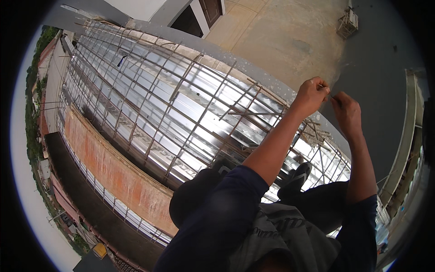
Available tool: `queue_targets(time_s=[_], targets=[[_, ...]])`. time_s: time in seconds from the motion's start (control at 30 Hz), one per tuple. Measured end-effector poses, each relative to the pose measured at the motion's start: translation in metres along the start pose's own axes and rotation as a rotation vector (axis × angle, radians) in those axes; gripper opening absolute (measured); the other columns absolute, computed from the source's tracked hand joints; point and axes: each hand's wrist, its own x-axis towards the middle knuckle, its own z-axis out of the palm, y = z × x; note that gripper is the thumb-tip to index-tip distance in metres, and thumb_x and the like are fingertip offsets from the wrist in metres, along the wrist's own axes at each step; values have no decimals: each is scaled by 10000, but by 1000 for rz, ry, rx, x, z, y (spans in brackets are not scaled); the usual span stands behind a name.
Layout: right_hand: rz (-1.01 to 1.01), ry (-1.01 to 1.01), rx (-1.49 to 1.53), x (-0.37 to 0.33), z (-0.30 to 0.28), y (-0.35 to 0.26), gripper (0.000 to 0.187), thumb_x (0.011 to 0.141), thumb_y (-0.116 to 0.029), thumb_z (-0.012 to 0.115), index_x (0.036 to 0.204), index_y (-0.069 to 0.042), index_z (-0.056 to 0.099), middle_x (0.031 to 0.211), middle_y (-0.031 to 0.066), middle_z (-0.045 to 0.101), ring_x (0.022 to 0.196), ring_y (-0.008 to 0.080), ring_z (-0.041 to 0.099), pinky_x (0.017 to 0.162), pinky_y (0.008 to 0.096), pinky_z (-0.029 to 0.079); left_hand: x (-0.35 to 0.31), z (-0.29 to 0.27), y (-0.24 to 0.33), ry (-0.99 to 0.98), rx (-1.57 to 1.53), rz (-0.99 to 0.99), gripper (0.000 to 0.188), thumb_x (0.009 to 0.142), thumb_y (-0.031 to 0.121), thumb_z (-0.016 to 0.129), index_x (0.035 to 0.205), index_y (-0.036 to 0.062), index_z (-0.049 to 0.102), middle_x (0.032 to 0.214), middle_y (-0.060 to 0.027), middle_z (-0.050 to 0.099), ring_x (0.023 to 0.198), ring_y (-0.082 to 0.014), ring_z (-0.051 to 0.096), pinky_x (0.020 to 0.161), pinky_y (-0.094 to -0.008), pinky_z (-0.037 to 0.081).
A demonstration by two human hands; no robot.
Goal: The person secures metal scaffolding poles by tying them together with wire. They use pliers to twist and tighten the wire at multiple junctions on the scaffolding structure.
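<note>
My left hand (311, 96) is raised in front of me with its fingers pinched together. A small dark sliver shows at its fingertips, too small to name. Close by on its right, my right hand (348, 113) is also closed, thumb and fingers pressed together, with a thin dark tip at the pinch. A narrow gap separates the two hands. Both are held above the grey ledge at the far side of a grid of steel reinforcing bars (197, 121). The bars lie over shiny corrugated metal decking (185, 105). My shoe (297, 176) rests among the bars.
A long orange-brown board (113, 158) runs along the left. Loose bar ends (312, 131) stick up below my hands. Past the ledge, a drop opens to a concrete floor (290, 41) with a crate-like object (348, 23). A beam (403, 140) curves at the right.
</note>
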Motion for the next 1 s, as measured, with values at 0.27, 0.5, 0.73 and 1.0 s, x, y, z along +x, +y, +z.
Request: queue_targets(time_s=[0.27,0.5,0.73,1.0], targets=[[-132,71,11,1,-1,-3,125,841,-156,584,822,-33,595,788,156,607,739,344,605,650,397,464,-2,-9,-6,-115,-280,-202,146,882,131,557,853,-5,599,683,-81,636,577,-131,588,553,-261,490],[-22,16,146,2,-3,-3,167,851,-176,610,876,-11,621,760,155,610,675,303,604,635,353,459,-1,0,-21,-167,-593,-236,171,945,171,497,885,32,577,708,-47,592,594,-141,569,583,-288,494],[269,-173,498,5,-14,-11,236,862,-213,604,889,20,635,707,47,580,635,119,521,608,282,437,0,-17,-9,-262,-497,-244,227,952,241,508,887,37,582,693,-27,540,632,-143,525,666,-320,483],[211,-193,448,-1,-25,7,272,854,-231,586,939,21,644,744,109,615,704,186,565,678,344,458,-2,-10,-8,-408,-442,-219,220,947,234,492,925,41,596,880,-75,600,814,-182,573,778,-363,463]])
